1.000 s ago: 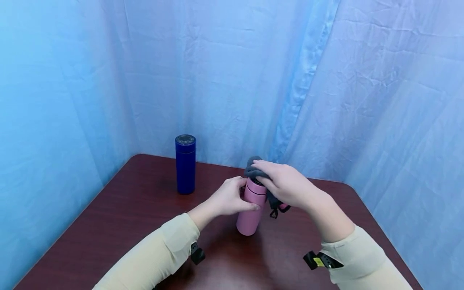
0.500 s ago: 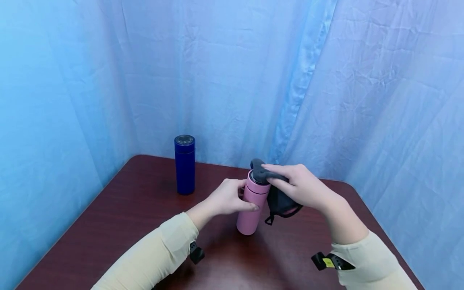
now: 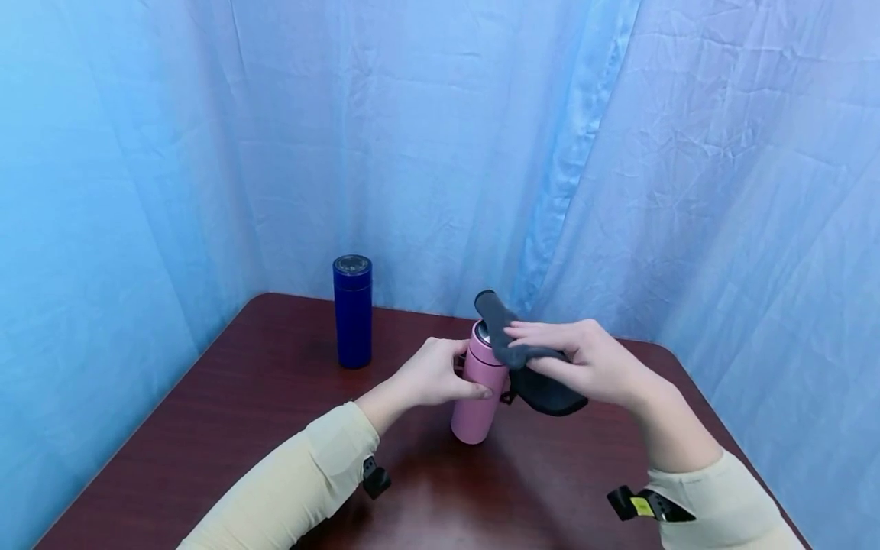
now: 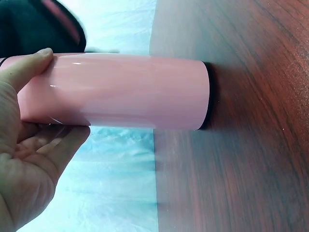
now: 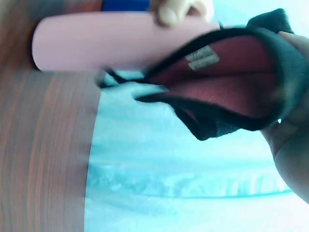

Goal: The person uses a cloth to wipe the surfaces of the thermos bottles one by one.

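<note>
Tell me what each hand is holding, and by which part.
The left hand grips the glossy pink cylindrical bottle around its upper half; the right hand holds the dark grey, pink-lined fabric item by its folded upper part.

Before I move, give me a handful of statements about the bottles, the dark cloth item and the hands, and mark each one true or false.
1. In the head view, the blue bottle stands left of the pink bottle. True.
2. The left hand grips the pink bottle. True.
3. The right hand grips the blue bottle. False: it holds the dark cloth item.
4. The blue bottle lies on its side. False: it stands upright on the table.
5. The dark cloth item has a pink lining. True.
</note>
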Demonstrator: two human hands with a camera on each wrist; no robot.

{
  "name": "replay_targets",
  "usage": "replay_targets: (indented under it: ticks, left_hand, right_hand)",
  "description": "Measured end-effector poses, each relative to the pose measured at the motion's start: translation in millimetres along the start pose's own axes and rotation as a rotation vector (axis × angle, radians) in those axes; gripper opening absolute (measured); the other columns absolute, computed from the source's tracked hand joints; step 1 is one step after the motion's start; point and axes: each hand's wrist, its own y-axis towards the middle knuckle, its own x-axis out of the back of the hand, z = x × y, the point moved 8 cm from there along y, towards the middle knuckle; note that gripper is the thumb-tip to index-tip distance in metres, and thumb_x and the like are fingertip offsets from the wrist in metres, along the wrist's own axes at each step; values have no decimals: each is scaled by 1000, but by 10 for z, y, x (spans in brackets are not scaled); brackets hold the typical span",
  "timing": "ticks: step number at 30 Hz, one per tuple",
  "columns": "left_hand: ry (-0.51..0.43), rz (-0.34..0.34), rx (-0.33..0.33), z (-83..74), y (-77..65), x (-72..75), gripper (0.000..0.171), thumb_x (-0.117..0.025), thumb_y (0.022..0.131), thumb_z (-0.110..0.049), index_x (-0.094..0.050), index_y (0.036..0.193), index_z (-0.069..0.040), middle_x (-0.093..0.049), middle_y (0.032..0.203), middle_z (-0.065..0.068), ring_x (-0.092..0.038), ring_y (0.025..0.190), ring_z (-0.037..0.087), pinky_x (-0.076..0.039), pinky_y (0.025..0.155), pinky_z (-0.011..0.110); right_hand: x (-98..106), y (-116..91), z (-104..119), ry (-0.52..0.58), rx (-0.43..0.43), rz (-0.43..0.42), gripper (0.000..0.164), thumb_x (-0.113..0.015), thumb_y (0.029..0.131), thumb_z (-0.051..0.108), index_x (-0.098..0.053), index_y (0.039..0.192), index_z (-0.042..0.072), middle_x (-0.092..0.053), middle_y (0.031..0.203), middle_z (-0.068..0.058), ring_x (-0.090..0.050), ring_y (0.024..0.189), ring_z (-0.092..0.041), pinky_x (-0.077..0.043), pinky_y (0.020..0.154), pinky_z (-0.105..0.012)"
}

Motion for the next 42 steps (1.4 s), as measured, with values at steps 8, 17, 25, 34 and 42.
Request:
replay_targets:
  ticks: [8,17,25,34,42]
  left_hand:
    - [-1,4,-8,-12,-7,3,49,-90,77,-34,-70,119,-17,-73,99,-10,-70,88,7,-57,76,25]
    - [-28,35,32,25,-17,-37,55,-88,79,-38,-69,127,-18,-73,107,-10,-70,96,9,-57,78,24]
    - [-16,29,8,11,13,-33,53,-89,79,-38,-68,124,-21,-72,106,-10,-68,93,4,-57,81,27]
    - [-43,40,4,14,4,-16,47,-89,79,-38,-72,118,-16,-73,99,-11,-71,86,6,-58,72,25]
    - [-16,37,35,34,9,-46,50,-88,80,-37,-70,122,-18,-72,107,-9,-67,93,4,-57,82,30]
  right_hand:
    - [-122,335,-61,-246,-152,-61,37,-66,100,21,-68,136,19,-68,130,-2,-69,105,-17,-56,84,-41]
    - [-100,72,87,-73,40,12,36,-72,94,8,-73,129,17,-61,141,-4,-55,133,-25,-46,106,-34]
    - [30,185,-160,-129,-141,-49,36,-70,98,21,-70,134,21,-67,131,4,-65,116,-13,-56,89,-38]
    - [-217,271,155,-117,63,-12,37,-69,94,7,-72,130,13,-61,141,-5,-52,135,-25,-38,112,-52]
    - [-21,-90,-40,158,32,-50,36,-68,93,-5,-75,124,14,-63,138,-7,-53,135,-30,-41,110,-30]
